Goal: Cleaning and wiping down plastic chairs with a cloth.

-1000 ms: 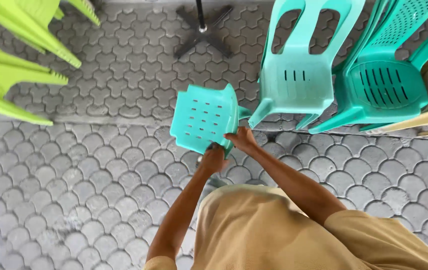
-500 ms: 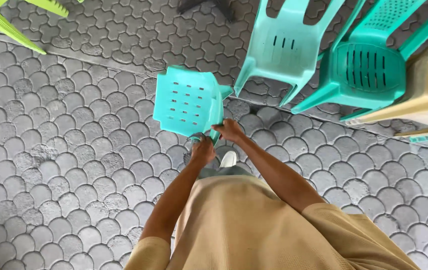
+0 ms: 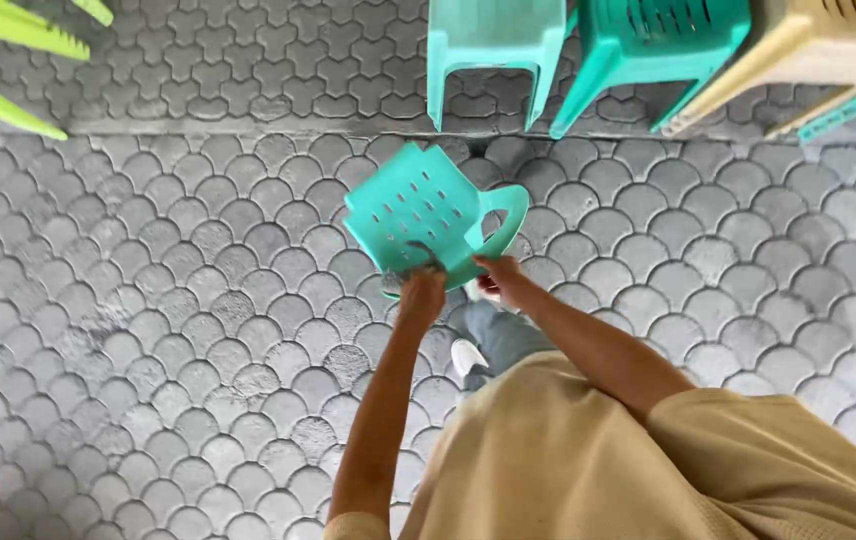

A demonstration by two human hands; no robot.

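Two hands carry a small turquoise plastic chair (image 3: 423, 215) above the grey scalloped paving (image 3: 148, 330), its slotted seat tipped toward the head camera. The left hand (image 3: 421, 295) is clenched on the chair's near edge; the right hand (image 3: 501, 280) grips the edge just beside the curved armrest, fingers wrapped around it. Beyond, a pale turquoise chair (image 3: 493, 45), a darker green chair (image 3: 663, 45) and a beige chair (image 3: 808, 50) stand in a row, and lime-green chair legs (image 3: 8, 60) lie far left.
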